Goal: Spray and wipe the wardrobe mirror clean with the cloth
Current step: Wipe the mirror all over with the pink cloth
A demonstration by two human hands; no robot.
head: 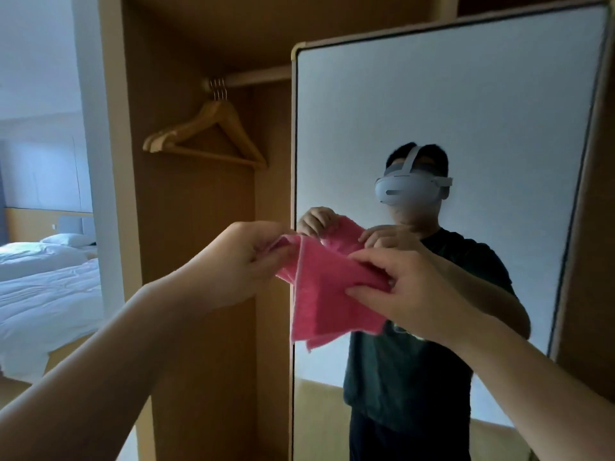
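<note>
A pink cloth (327,294) hangs folded between both hands at chest height, in front of the mirror's left edge. My left hand (243,257) pinches its upper left corner. My right hand (409,287) pinches its upper right edge between thumb and fingers. The tall wardrobe mirror (466,111) stands just behind the cloth and reflects a person holding the same cloth. No spray bottle is in view.
An open wooden wardrobe compartment (199,294) lies left of the mirror, with wooden hangers (206,134) on a rail. Farther left, a doorway shows a bed with white bedding (46,294). The mirror's wooden frame (592,194) bounds the right side.
</note>
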